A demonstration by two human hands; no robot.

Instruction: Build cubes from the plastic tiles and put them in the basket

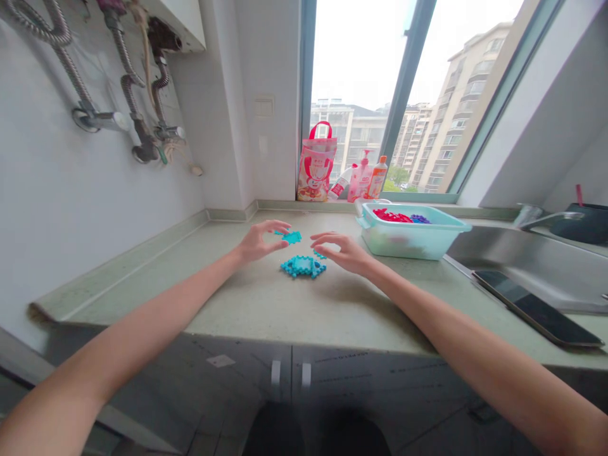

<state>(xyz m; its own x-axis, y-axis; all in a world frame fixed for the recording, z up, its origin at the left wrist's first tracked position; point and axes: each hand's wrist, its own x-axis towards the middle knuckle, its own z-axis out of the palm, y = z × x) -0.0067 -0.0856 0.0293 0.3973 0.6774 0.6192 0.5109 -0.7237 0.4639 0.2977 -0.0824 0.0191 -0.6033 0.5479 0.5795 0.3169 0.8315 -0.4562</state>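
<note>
One left hand (pixel 261 243) and one right hand (pixel 346 252) make two hands. On the one counter (pixel 237 310) sit three visible groups of turquoise pieces (pixel 304 266), the pieces too small to count, and one bin (pixel 408 244). By the window (pixel 356 57) are three bottles (pixel 361 182) and one bag (pixel 316 166). There are also one phone (pixel 536 307), one sink (pixel 536 269), one tap (pixel 553 218) and two cabinet handles (pixel 306 375).

1 dark phone (pixel 536 307) lies by the sink (pixel 522 259).

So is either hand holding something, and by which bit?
Can't tell: the left hand and right hand curve beside turquoise building pieces, but no clear grip shows.
</note>
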